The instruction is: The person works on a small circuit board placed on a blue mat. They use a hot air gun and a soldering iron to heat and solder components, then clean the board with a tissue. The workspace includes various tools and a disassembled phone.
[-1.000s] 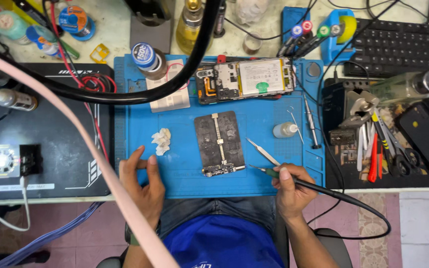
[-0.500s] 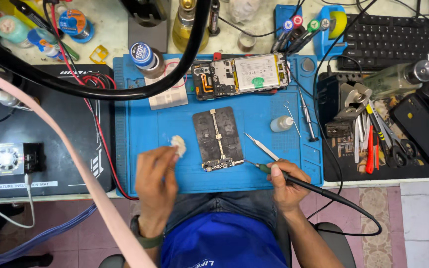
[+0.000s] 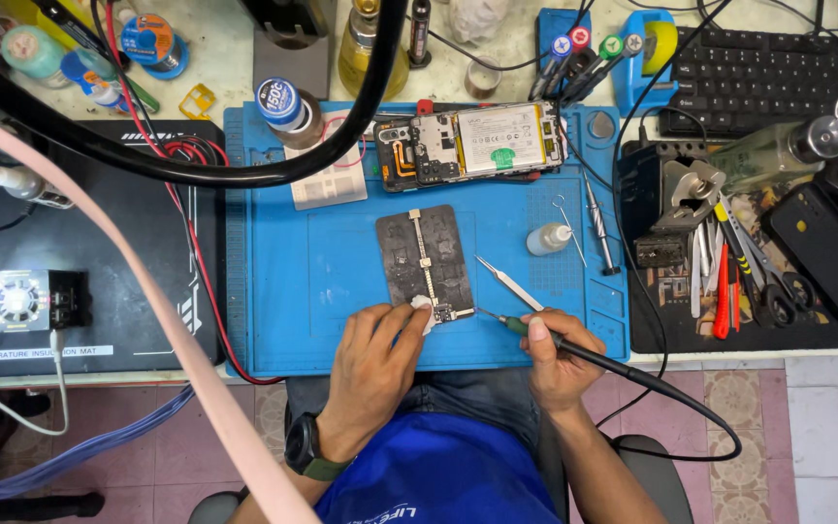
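A small crumpled white wad of tissue [image 3: 422,312] lay pressed under the fingertips of the left hand [image 3: 372,364], against the lower edge of a dark grey rectangular metal holder plate [image 3: 426,257] that lay flat and upright on the blue mat. At that edge sat a tiny dark circuit board [image 3: 445,312]. A slim black soldering iron with a green collar [image 3: 535,333], held pen-like in the right hand [image 3: 557,361], pointed its tip left, close to the board.

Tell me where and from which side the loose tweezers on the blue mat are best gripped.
The tweezers lie flat and slanted, apart from both hands, with the fine tip toward the soldering iron in the right hand and the wider rear end up-left. Probably best to pinch the wider middle across its two flat arms, coming from above on the mat's open upper-right side, away from the tip.
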